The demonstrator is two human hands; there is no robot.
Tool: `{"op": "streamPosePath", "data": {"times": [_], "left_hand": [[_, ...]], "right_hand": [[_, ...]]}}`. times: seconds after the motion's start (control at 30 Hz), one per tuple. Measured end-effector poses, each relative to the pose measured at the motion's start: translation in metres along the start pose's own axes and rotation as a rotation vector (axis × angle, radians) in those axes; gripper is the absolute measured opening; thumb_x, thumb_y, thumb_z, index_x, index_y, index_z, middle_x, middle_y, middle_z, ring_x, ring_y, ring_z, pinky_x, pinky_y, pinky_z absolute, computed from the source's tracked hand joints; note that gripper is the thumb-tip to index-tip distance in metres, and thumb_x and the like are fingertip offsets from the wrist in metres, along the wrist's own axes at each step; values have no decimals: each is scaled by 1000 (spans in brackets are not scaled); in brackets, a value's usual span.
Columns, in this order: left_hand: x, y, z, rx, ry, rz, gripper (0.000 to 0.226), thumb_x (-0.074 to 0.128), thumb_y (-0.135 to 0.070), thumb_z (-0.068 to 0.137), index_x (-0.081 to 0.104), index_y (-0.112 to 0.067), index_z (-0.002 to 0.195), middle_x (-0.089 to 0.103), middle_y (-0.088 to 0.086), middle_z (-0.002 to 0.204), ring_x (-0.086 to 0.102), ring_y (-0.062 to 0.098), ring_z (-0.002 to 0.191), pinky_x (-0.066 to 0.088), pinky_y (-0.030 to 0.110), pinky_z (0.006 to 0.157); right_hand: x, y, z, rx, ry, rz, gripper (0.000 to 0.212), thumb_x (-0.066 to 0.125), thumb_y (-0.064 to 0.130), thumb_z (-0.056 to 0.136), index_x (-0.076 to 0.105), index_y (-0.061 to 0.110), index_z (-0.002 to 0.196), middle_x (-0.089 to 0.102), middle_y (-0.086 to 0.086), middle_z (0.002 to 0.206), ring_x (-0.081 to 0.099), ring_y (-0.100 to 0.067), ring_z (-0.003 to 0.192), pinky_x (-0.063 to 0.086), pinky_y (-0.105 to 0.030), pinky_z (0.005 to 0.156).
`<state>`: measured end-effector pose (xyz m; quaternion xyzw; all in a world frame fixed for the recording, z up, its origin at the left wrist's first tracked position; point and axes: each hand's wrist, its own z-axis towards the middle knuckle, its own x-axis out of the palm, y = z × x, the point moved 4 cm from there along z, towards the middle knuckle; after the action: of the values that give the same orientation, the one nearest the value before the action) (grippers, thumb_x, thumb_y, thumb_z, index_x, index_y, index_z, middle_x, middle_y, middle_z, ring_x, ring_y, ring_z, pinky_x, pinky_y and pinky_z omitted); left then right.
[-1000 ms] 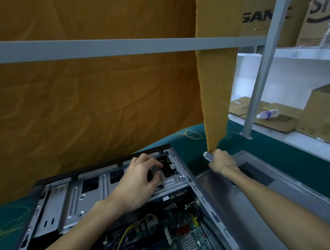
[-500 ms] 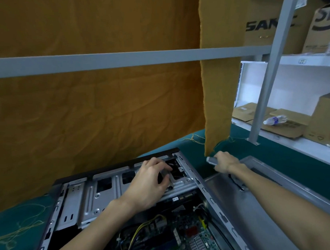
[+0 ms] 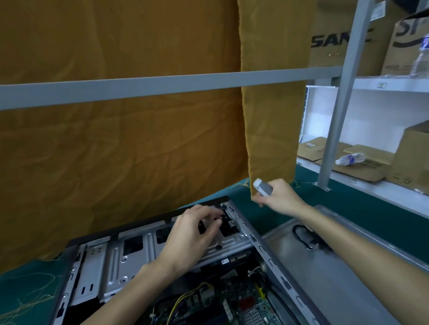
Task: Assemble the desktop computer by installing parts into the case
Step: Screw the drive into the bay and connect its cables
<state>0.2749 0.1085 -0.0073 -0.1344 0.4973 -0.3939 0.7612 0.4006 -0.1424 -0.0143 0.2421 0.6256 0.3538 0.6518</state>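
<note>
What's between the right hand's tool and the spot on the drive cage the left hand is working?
Nothing solid visible. The right hand holds a grey tool above the green mat, beside the case. The left hand, whose fingers pinch a small part, covers that spot on the drive cage.

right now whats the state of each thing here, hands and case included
computer case: lying flat, side open, motherboard exposed
side panel: off, lying beside the case
left hand: fingers pinching a small part at the drive bay
right hand: raised, holding a grey tool
water bottle: lying on its side on shelf
</note>
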Motion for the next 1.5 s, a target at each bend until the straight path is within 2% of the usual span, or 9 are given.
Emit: {"op": "streamPosePath", "data": {"times": [0.13,0.27,0.37,0.53,0.63,0.77,0.87,1.07,1.5], "left_hand": [[-8,-39,7,10,-95,-429,25,67,-22,99,73,-24,123,75,-13,110,70,9,101,56,25,87],[-29,-68,12,23,-279,-724,18,73,-13,93,78,-17,110,79,0,99,76,16,88,59,23,76],[-41,-78,16,27,-266,-763,18,77,-14,90,79,-12,108,79,4,98,76,16,88,57,19,74],[-43,-80,12,24,-184,-857,21,71,-12,93,77,-12,113,79,3,100,76,17,93,58,20,80],[-37,-69,4,-98,-197,-938,17,72,-18,92,80,-19,107,79,6,101,75,21,100,59,30,90],[-31,-55,-4,-163,-188,-991,14,72,-19,94,81,-21,103,78,7,104,74,21,104,59,28,91],[-31,-45,-9,-195,-161,-1011,15,77,-16,89,81,-21,102,79,8,104,75,21,101,59,24,85],[-32,-34,-11,-155,-94,-743,11,85,-27,79,83,-24,89,79,3,86,75,15,86,57,18,75],[-23,-45,-16,-57,-76,-654,13,80,-16,84,82,-13,97,80,-3,90,75,12,87,55,16,74]], "right_hand": [[-14,81,-51,22,267,565,29,83,24,86,69,3,100,69,-6,75,38,-9,39,31,-22,36],[-11,123,-94,50,402,750,22,79,20,89,65,4,94,59,-1,70,35,-6,39,29,-19,36],[-4,135,-108,102,442,945,28,75,19,86,60,7,107,56,1,71,34,-4,38,30,-18,36],[13,142,-118,129,483,1214,16,74,20,89,62,12,83,50,4,66,34,-3,34,30,-17,34],[30,139,-124,157,464,1283,13,75,20,88,66,12,85,49,2,66,33,-3,35,29,-17,34],[41,129,-127,189,324,1300,15,75,20,85,67,8,90,51,-2,68,35,-6,39,30,-19,37],[30,115,-123,242,60,1503,18,69,20,85,60,5,90,50,-4,70,40,-10,50,37,-22,45],[-5,91,-117,188,-383,1771,19,54,25,100,52,11,87,49,-5,72,44,-16,59,41,-30,66],[-12,90,-106,140,-468,1766,16,55,27,101,53,13,95,52,-5,69,49,-15,52,45,-31,63]]}}
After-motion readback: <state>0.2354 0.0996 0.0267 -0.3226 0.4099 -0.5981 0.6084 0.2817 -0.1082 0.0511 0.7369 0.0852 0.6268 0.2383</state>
